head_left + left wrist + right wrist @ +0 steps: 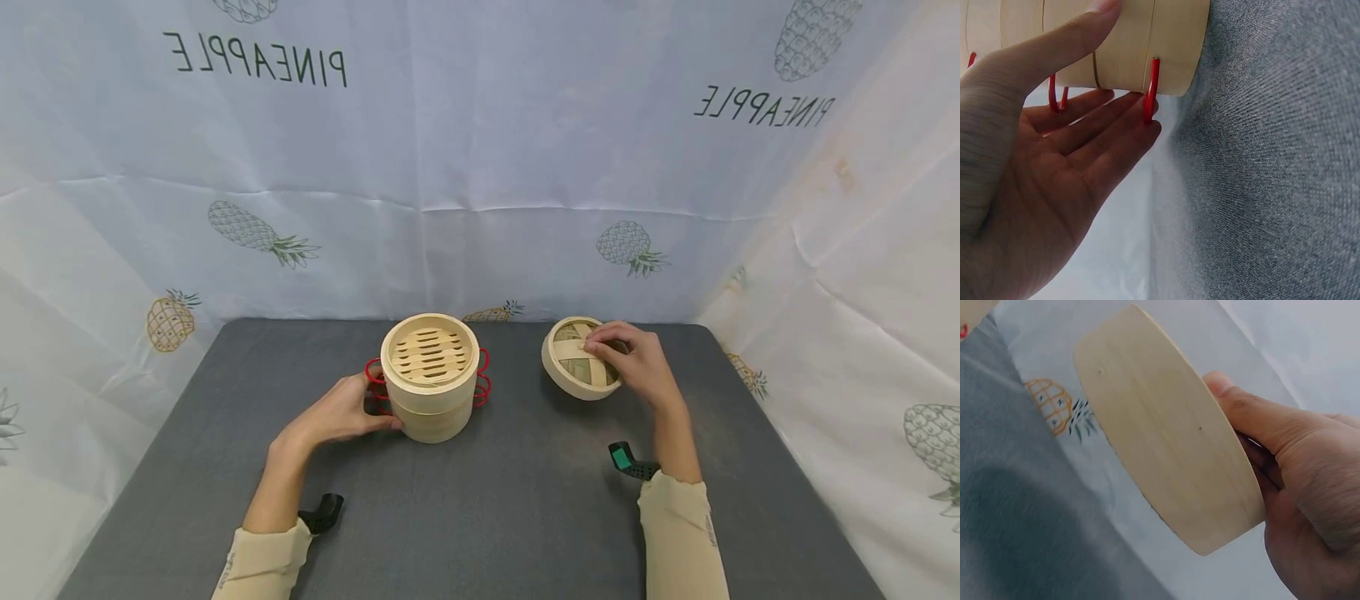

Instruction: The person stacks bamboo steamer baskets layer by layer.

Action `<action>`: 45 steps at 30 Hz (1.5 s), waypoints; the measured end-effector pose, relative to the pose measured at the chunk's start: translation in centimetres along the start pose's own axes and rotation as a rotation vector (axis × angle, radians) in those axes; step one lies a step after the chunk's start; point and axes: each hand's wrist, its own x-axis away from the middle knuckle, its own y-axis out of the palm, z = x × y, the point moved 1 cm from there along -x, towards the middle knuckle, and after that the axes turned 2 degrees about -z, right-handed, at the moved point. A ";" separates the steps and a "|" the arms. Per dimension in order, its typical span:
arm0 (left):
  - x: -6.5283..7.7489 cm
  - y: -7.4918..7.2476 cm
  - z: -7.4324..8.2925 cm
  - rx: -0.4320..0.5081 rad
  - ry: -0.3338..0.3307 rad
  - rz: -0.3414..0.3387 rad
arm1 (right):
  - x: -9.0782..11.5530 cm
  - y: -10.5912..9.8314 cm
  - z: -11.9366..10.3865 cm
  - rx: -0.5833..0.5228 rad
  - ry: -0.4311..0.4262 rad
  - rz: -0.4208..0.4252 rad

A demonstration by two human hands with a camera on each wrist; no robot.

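A stacked bamboo steamer [431,408] with red side loops stands on the dark table, its slatted rack visible from above. My left hand [347,410] holds its left side, thumb [1079,31] on the near wall and the other fingers around by the red loops [1152,90]. To the right, my right hand [633,360] pinches the woven top of the round bamboo lid [567,349]. Raised above the table, the lid hangs tilted. Its smooth side wall [1160,437] fills the middle of the right wrist view, hiding some of the fingertips.
The dark grey table [480,517] ends at the back against a white curtain [480,167] printed with pineapples. More curtain hangs along both sides. Black wrist mounts [322,512] stick out from the inner side of each forearm.
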 end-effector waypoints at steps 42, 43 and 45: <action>0.1 0.0 -0.1 0.012 -0.010 -0.011 | -5.6 2.3 -10.2 0.113 -0.279 -0.067; 0.0 0.0 -0.1 0.009 -0.007 -0.010 | -5.7 2.5 -10.3 0.114 -0.281 -0.067; 0.0 0.1 -0.1 0.007 -0.003 -0.010 | -5.8 2.8 -10.7 0.114 -0.293 -0.068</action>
